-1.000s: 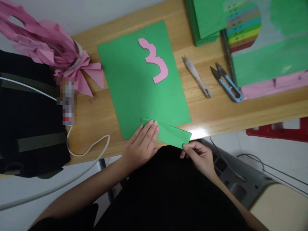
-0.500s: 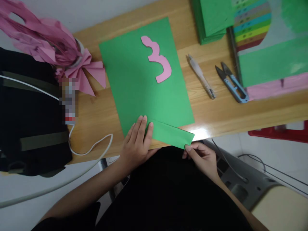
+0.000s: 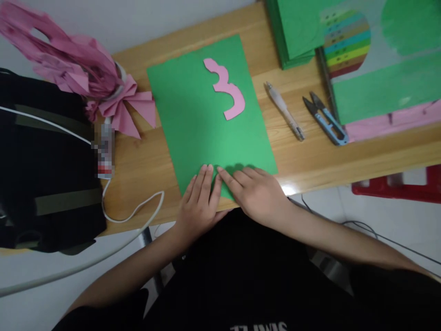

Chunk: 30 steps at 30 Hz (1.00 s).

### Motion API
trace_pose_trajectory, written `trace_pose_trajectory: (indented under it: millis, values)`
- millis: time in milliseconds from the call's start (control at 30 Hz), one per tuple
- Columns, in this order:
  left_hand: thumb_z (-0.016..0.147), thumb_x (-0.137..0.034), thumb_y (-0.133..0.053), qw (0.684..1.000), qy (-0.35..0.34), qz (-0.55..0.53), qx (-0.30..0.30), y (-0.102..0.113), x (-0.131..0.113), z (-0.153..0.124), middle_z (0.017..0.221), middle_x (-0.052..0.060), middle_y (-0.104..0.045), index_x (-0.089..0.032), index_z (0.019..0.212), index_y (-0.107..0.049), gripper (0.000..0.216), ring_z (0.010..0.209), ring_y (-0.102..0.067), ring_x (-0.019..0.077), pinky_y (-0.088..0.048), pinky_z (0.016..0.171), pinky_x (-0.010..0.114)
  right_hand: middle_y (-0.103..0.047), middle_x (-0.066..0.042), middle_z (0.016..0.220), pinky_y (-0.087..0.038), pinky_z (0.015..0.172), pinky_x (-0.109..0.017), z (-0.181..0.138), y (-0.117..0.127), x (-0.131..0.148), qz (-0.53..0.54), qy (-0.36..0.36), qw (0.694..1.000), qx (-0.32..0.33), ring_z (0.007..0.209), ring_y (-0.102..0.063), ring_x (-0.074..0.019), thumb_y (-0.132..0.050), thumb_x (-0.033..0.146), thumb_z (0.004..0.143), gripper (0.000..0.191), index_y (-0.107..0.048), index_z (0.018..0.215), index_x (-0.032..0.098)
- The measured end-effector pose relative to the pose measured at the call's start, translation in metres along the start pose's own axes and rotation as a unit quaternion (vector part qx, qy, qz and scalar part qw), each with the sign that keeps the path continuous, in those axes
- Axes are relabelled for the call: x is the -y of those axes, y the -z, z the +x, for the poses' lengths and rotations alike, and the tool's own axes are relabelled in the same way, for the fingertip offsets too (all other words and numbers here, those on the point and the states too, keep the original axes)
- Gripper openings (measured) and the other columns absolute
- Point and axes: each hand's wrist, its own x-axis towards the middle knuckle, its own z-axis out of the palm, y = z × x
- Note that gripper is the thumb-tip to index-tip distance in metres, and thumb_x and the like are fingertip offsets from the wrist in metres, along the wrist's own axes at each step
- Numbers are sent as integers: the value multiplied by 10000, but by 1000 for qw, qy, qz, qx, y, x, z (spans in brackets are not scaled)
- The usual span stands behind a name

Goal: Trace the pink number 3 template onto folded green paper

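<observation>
A pink paper cutout shaped like a 3 (image 3: 237, 99) lies on the upper part of a green sheet of paper (image 3: 193, 124) on the wooden table. My left hand (image 3: 200, 195) rests flat on the sheet's lower edge, its fingers stretched out. Beside it, my right hand (image 3: 258, 193) presses down on the same edge, palm down, with its index finger extended towards the left fingertips. A bit of green paper shows between the two hands. Whether it belongs to the narrow green strip or to the sheet I cannot tell, since the hands cover most of that edge.
To the right of the sheet lie a pen (image 3: 284, 110) and blue thread snips (image 3: 325, 119). A stack of green paper (image 3: 298, 32) and a green-and-pink packet (image 3: 382, 92) are at the upper right. Pink folded paper (image 3: 79, 64), a black bag (image 3: 51, 165) and a white cable (image 3: 138, 214) occupy the left.
My right hand has left the strip's right corner and moved up and left onto the paper beside my left hand. The strip is now mostly hidden. My left hand has stayed in place.
</observation>
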Motion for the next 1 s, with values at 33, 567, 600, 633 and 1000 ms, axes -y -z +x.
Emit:
trace_pose_trajectory:
  millis: [33, 567, 600, 633, 1000]
  values:
    - [974, -583, -359, 1000, -1, 5, -8, -1, 0, 1, 1376, 296, -533, 14, 1422, -403, 748, 1346, -477, 374, -412, 1072, 454, -673, -71, 785, -420, 625, -348, 4, -3, 2, -9, 8, 1000, 12, 738, -589, -214, -445, 123, 957, 365, -601, 1281, 62]
    - [993, -555, -322, 1000, -5, 28, -1, 2, 0, 0, 1374, 301, -530, 16, 1351, -507, 699, 1424, -363, 351, -330, 1132, 432, -678, -34, 730, -385, 549, -333, -15, 7, 1, -32, -33, 999, 12, 665, -596, -193, -597, 180, 904, 331, -661, 1204, 57]
    - [991, -561, -321, 1000, -7, 31, -1, 2, 0, 0, 1373, 304, -530, 21, 1346, -510, 708, 1434, -342, 350, -325, 1136, 432, -675, -30, 719, -394, 555, -332, -19, 9, 0, -34, -33, 999, 11, 655, -596, -191, -602, 186, 902, 321, -672, 1187, 56]
    - [990, -567, -320, 999, -8, 31, 0, 3, 0, 0, 1377, 305, -525, 23, 1349, -507, 715, 1443, -323, 346, -321, 1140, 432, -675, -28, 711, -407, 569, -329, -24, 12, -1, -36, -36, 999, 11, 653, -598, -189, -600, 195, 906, 309, -682, 1170, 57]
    - [967, -604, -361, 999, -8, 30, 9, 3, 1, -2, 1427, 296, -476, 16, 1405, -450, 764, 1466, -273, 328, -301, 1157, 433, -756, -71, 965, -429, 608, -298, -74, 27, -13, -70, -83, 994, 18, 762, -658, -188, -561, 252, 946, 297, -674, 1177, 103]
